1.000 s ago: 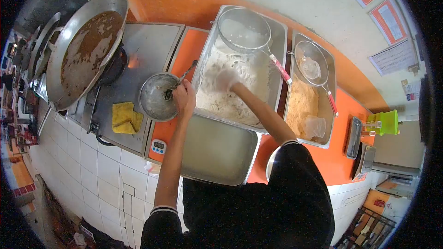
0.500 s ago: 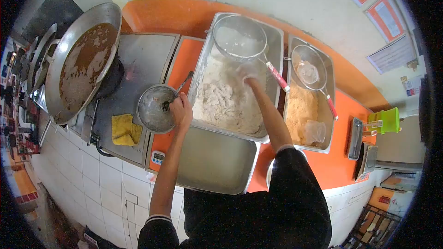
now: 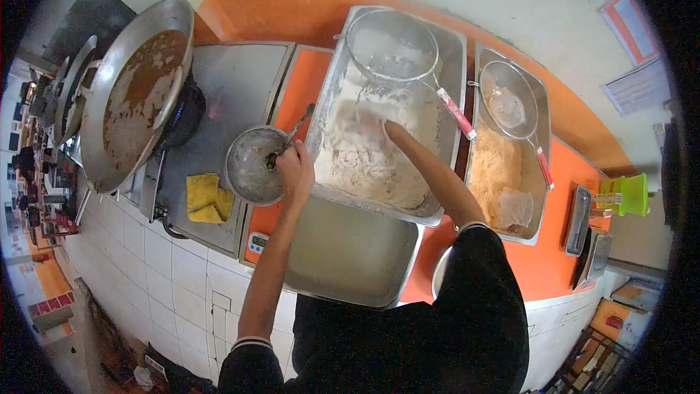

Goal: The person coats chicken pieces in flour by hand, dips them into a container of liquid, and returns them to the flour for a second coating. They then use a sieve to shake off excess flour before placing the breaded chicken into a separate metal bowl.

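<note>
My left hand [image 3: 295, 170] is closed at the right rim of a metal bowl [image 3: 253, 168], where a dark-ended utensil [image 3: 300, 122] also leans; what the fingers grip is hard to make out. My right hand [image 3: 375, 125], smeared by motion, is over the flour [image 3: 364, 164] in a large steel tray [image 3: 315, 131], and its fingers cannot be told apart. Lumpy, flour-covered pieces lie in the near part of this tray. A round sieve [image 3: 392, 45] with a red and white handle rests across the tray's far end.
Nearest my body is a tray of cloudy liquid [image 3: 343, 252]. To the right, a tray of orange crumbs [image 3: 496, 168] holds a second sieve [image 3: 509, 101]. On the left are a large oil pan [image 3: 138, 95], a yellow cloth [image 3: 208, 198] and a small timer [image 3: 258, 242].
My right hand has moved slightly left over the flour, and the flour around it looks more disturbed. The whole view has shifted a little. My left hand stays at the bowl.
</note>
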Demonstrator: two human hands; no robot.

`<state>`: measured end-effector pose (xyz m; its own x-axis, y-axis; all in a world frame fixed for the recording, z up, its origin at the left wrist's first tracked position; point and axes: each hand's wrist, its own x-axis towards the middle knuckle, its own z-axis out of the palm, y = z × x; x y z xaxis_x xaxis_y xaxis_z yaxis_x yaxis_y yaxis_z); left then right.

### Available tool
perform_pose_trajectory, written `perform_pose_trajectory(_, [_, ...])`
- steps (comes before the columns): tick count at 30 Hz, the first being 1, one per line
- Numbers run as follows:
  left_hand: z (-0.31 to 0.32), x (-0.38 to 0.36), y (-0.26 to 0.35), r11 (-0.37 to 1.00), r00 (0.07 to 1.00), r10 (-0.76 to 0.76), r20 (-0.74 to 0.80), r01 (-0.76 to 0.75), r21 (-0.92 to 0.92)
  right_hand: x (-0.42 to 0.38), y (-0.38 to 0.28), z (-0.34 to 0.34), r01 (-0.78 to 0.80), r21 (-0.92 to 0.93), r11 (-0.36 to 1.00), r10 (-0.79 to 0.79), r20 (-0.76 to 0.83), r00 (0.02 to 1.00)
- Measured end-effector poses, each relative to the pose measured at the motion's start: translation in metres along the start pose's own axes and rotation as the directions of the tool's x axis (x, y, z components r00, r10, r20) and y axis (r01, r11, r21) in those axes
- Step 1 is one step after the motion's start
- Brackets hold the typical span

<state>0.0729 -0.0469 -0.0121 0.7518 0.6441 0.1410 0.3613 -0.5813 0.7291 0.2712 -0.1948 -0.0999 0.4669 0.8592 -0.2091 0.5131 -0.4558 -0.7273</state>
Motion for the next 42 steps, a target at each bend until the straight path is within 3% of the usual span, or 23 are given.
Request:
perform_pose_trajectory(1, [-0.001, 0.000, 0.002, 1.000, 1.000, -0.004, 0.001, 0.004, 0.013, 0.000, -0.004, 0.001, -0.027, 0.143, 0.989, 0.011, 0.107, 0.994])
perform_pose_trajectory(4, [0.001, -0.003, -0.001, 0.998, 0.998, 0.042, -0.049, -0.040, 0.056, -0.007, -0.009, -0.007, 0.067, 0.165, 0.984, -0.077, 0.052, 0.996])
perform_pose_trajectory(5, [0.003, -0.002, -0.001, 0.996, 0.994, 0.071, -0.082, -0.066, 0.067, -0.010, -0.018, -0.005, 0.138, -0.094, 0.986, -0.138, 0.012, 0.990])
perform_pose_trajectory(7, [0.005, 0.002, -0.004, 0.999, 0.998, 0.024, -0.051, -0.022, 0.033, -0.018, -0.053, 0.017, 0.226, -0.575, 0.786, -0.282, -0.008, 0.959])
perform_pose_trajectory(10, [-0.001, -0.003, 0.000, 1.000, 0.999, -0.023, -0.028, 0.023, 0.015, -0.075, -0.099, 0.034, 0.223, -0.794, 0.565, -0.314, 0.044, 0.949])
perform_pose_trajectory(13, [0.000, -0.006, 0.001, 0.999, 0.999, -0.034, -0.039, 0.035, 0.006, -0.068, -0.055, 0.062, 0.206, -0.838, 0.506, -0.495, -0.086, 0.865])
perform_pose_trajectory(15, [0.005, -0.005, -0.005, 1.000, 0.998, -0.014, -0.062, 0.015, 0.020, -0.042, -0.029, 0.078, 0.153, -0.754, 0.639, -0.277, -0.040, 0.960])
perform_pose_trajectory(18, [0.006, -0.008, -0.011, 0.999, 0.997, -0.008, -0.082, 0.012, 0.041, -0.002, -0.011, 0.085, -0.078, -0.544, 0.835, -0.006, -0.152, 0.988])
perform_pose_trajectory(20, [-0.002, -0.008, -0.001, 0.999, 0.999, -0.044, -0.032, 0.044, 0.010, 0.002, -0.008, 0.084, -0.106, -0.506, 0.856, 0.047, -0.128, 0.991])
perform_pose_trajectory(22, [0.005, -0.004, -0.009, 0.997, 0.997, -0.077, -0.031, 0.077, 0.024, 0.001, -0.025, 0.056, 0.052, -0.617, 0.785, -0.044, 0.028, 0.999])
perform_pose_trajectory(25, [0.007, -0.004, -0.012, 0.998, 0.995, -0.063, -0.083, 0.062, -0.020, -0.041, -0.089, 0.009, 0.025, -0.688, 0.725, -0.113, -0.084, 0.990])
perform_pose_trajectory(28, [0.002, -0.008, -0.004, 0.996, 0.996, -0.067, -0.058, 0.064, -0.054, -0.034, 0.002, 0.027, 0.173, -0.808, 0.563, -0.324, -0.023, 0.946])
perform_pose_trajectory(30, [-0.001, -0.006, -0.001, 0.997, 0.996, -0.080, -0.043, 0.080, -0.015, -0.062, -0.011, 0.015, 0.354, -0.787, 0.506, -0.446, 0.113, 0.888])
perform_pose_trajectory(32, [0.002, -0.004, -0.006, 0.999, 0.997, -0.049, -0.060, 0.048, -0.013, -0.106, -0.092, -0.016, 0.267, -0.657, 0.705, -0.134, 0.246, 0.960])
perform_pose_trajectory(35, [0.004, -0.009, -0.007, 1.000, 0.997, -0.023, -0.068, 0.022, -0.010, -0.127, -0.082, -0.009, 0.445, -0.835, 0.323, -0.239, 0.383, 0.892])
perform_pose_trajectory(38, [0.004, -0.005, -0.006, 1.000, 0.997, -0.023, -0.070, 0.023, 0.003, -0.110, -0.053, 0.034, 0.142, -0.910, 0.390, 0.084, 0.189, 0.978])
perform_pose_trajectory(42, [0.003, -0.007, -0.006, 0.999, 0.998, -0.036, -0.051, 0.036, 0.005, -0.077, -0.008, 0.066, -0.003, -0.810, 0.586, 0.106, 0.072, 0.992])
